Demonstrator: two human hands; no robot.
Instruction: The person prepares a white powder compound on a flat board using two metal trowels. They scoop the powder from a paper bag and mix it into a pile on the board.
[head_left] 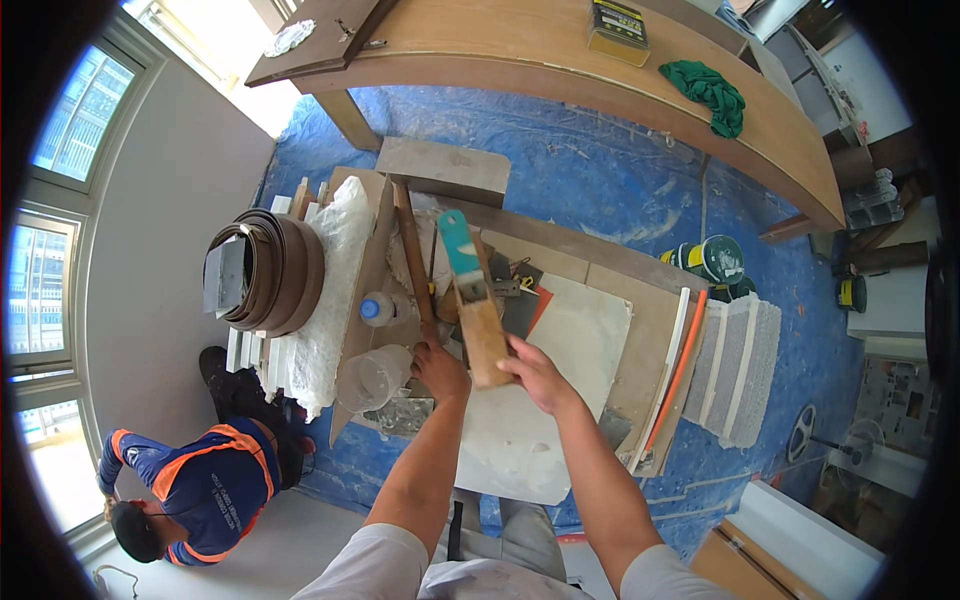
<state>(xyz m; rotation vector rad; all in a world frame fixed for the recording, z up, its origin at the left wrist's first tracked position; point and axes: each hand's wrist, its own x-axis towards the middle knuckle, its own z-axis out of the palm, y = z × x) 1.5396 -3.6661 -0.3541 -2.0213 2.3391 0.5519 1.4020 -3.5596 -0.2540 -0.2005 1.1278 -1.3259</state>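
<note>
1. Holding a wooden block [488,350] in the right hand [538,375], with fingers closed on its near end; kept above the far left part of the pale panel [530,440].
2. Carrying a teal-handled scraper [458,245] in line with that block, overlapping its far end and reaching past the panel's far edge; impossible to tell whether wedged in or merely lying against it.
3. Gripping the near end of a brown wooden strip [413,250] in the left hand [440,375], with fingers curled tight, just beside the panel's left edge.
4. Seen just left of the panel: a clear tub [370,378], near the left hand, and a blue-capped bottle [380,310].
5. Visible farther left of the panel: a brown coiled roll [290,270], beside a stack wrapped in white plastic [325,330].
6. Lying right of the panel, side by side: a white strip [655,390] and an orange strip [675,370], then a grey-and-white striped bundle [735,375].
7. Standing off the panel's far right corner, over blue sheeting [570,155]: green tubs [718,260].
8. Placed well beyond the panel: a wooden counter [520,45], bearing a green cloth [705,95] and a dark-and-yellow box [618,32].
9. Seen well left of the panel, toward the near side: a co-worker [220,490] in a blue-and-orange top, close to the windows [45,285].
</note>
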